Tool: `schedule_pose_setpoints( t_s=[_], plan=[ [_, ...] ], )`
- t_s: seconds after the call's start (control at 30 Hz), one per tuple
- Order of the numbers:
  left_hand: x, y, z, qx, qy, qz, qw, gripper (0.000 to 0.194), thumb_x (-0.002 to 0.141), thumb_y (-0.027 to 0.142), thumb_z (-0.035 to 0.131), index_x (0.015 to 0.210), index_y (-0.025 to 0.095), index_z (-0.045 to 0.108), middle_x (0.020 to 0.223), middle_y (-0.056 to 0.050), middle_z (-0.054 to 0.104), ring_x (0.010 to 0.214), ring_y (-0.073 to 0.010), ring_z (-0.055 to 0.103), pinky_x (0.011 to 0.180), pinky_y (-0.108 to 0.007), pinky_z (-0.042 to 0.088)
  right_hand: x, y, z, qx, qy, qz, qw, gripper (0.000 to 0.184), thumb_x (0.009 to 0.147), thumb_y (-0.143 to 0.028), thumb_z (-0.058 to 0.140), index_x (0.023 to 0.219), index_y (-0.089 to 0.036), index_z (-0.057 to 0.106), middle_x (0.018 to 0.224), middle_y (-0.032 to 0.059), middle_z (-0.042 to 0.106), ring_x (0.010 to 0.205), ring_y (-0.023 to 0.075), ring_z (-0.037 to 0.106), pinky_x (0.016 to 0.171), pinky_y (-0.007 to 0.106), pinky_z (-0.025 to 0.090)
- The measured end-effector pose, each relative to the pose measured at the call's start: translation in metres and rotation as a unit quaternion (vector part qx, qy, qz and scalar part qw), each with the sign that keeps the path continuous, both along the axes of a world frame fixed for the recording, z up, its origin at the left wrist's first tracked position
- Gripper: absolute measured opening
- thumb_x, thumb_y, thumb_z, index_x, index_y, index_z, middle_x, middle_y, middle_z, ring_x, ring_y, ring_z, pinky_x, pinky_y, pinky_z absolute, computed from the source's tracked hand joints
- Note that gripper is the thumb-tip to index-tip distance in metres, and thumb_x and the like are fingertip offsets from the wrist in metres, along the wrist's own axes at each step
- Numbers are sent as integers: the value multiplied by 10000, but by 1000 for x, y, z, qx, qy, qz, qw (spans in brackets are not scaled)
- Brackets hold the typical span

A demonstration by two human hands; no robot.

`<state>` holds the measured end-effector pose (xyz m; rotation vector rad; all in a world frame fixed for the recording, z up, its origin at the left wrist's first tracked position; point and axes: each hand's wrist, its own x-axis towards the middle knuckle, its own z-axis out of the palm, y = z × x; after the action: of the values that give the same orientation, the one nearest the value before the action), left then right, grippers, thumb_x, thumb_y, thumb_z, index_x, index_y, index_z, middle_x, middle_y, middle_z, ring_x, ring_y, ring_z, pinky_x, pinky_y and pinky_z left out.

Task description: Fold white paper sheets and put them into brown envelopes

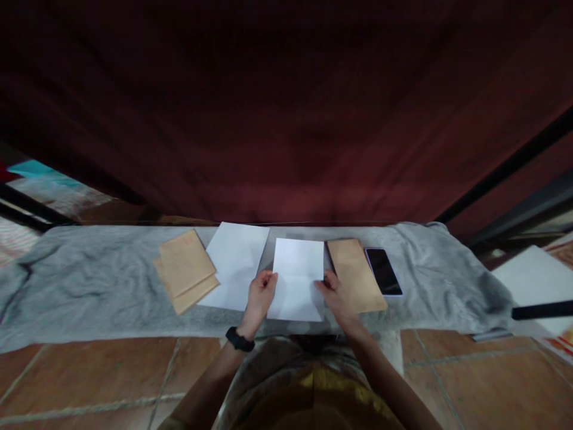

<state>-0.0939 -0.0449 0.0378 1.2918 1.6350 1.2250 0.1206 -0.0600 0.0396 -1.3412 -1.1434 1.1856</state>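
A white sheet of paper, with a faint crease across it, is between my two hands. My left hand, with a dark band on its wrist, pinches the sheet's left edge. Opposite it, my right hand grips the right edge with the thumb on top. More white paper lies to the left, partly under brown paper envelopes that overlap each other. Close to my right hand is a stack of brown envelopes, and a phone with a dark screen is just beyond it.
Everything lies on a narrow surface covered with a grey blanket. A dark red cloth hangs behind it. Dark bars slant at the right, near a white sheet-like surface. Terracotta tiles form the floor.
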Motion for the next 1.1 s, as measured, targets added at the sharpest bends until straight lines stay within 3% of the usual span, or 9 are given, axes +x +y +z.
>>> schedule_pose_setpoints(
  t_s=[0.17,0.4,0.57,0.73,0.83,0.9,1.0,1.1],
  plan=[
    [4,-3,-13,-48,73,-18,996,177,836,332,571,721,202,604,596,39,580,582,-133,554,573,-236,414,1,5,-19,-31,-248,-28,968,372,847,-302,523,1191,-195,617,876,30,712,774,182,662,703,262,503],
    [7,2,-5,-119,197,-47,972,97,866,241,580,805,210,649,711,3,683,684,-154,632,625,-238,409,0,6,-21,-56,-365,-41,928,345,916,-246,533,1253,-196,584,904,69,716,792,217,681,722,298,487],
    [11,3,-4,-177,313,-58,932,148,935,289,545,932,204,667,834,-40,729,744,-171,663,623,-250,374,-5,-6,-24,72,-527,-14,846,377,953,-201,497,1322,-154,557,1167,164,664,1042,277,643,880,386,502],
    [10,3,-3,-178,353,-66,916,175,960,320,528,1007,205,651,856,-45,731,758,-179,679,638,-259,393,-11,-17,-36,215,-500,113,831,320,977,-195,487,1269,-212,618,1342,100,611,1230,238,554,1045,404,448],
    [9,-1,-5,-137,375,-49,916,192,959,308,525,1083,201,625,879,-52,719,790,-192,682,682,-268,442,-12,-21,-43,224,-487,134,834,349,977,-193,492,1308,-205,603,1365,93,606,1271,227,531,1076,407,434],
    [12,-5,-8,-50,384,-49,921,218,961,260,500,1138,198,612,997,-75,709,907,-206,677,795,-292,485,-12,-23,-44,218,-487,132,835,376,977,-181,481,1337,-200,588,1383,95,597,1289,228,518,1082,413,433],
    [23,-14,-16,82,384,-133,910,251,971,225,461,1153,201,633,1159,-89,682,1089,-218,631,983,-350,480,-14,-24,-43,208,-493,127,835,414,970,-157,457,1366,-194,573,1409,100,578,1298,241,510,1086,436,434],
    [33,-23,-24,116,406,-213,881,285,981,228,451,1191,197,642,1242,-86,673,1158,-231,609,1045,-404,470,-16,-25,-43,194,-498,117,837,439,964,-137,433,1382,-172,564,1394,117,586,1274,248,529,1084,447,441]
  ],
)
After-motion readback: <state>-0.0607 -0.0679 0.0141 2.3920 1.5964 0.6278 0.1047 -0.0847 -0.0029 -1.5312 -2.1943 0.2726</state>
